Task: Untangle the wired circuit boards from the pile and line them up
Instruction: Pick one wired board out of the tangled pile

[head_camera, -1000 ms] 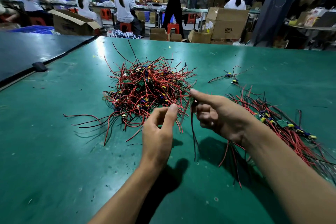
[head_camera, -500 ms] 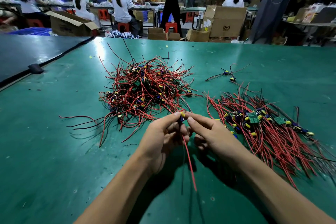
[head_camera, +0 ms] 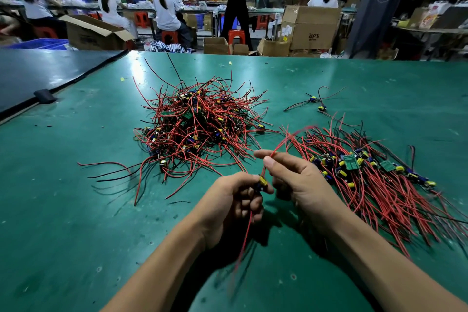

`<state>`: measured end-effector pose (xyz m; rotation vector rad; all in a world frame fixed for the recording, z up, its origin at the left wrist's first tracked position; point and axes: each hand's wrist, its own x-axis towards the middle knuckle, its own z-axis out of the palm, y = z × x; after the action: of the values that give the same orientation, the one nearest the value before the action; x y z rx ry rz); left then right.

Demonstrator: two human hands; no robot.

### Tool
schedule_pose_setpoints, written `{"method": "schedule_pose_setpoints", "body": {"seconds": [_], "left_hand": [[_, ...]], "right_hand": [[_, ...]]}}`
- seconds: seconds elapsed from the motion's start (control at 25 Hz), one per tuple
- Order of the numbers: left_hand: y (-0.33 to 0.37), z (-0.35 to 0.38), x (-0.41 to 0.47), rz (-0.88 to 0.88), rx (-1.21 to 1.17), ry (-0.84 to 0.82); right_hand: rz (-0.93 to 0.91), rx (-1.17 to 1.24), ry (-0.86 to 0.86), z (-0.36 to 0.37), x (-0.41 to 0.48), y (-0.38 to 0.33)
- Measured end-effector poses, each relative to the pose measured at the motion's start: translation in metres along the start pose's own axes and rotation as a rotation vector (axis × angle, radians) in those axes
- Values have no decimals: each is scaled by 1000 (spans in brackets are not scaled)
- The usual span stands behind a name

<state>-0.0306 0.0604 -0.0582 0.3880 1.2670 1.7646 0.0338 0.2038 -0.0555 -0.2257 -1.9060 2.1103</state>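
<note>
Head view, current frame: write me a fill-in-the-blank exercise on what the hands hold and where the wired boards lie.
1. The left hand grips a small board whose capacitor is coloured ____.
2. The right hand pinches a wire coloured ____.
3. Seen from this camera, the tangled pile lies to the ____ of the lined-up boards.
4. The table surface is ____.

Missing words: yellow; red; left; green.

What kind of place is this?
Most likely an electronics assembly workshop: a tangled pile of wired circuit boards lies on a green work table, capped workers sit in a row behind, and cardboard boxes are stacked on the floor.
</note>
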Motion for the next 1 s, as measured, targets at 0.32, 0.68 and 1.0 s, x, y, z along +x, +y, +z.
{"method": "schedule_pose_setpoints", "body": {"seconds": [0.32, 0.68, 1.0], "left_hand": [[-6, 7, -2, 111, 165, 85], [-7, 15, 0, 225, 113, 162], [-9, 12, 4, 236, 157, 223]], "right_hand": [[-21, -157, 57, 4, -6, -1], [340, 319, 143, 12, 0, -6], [130, 35, 43, 20, -7, 10]]}}
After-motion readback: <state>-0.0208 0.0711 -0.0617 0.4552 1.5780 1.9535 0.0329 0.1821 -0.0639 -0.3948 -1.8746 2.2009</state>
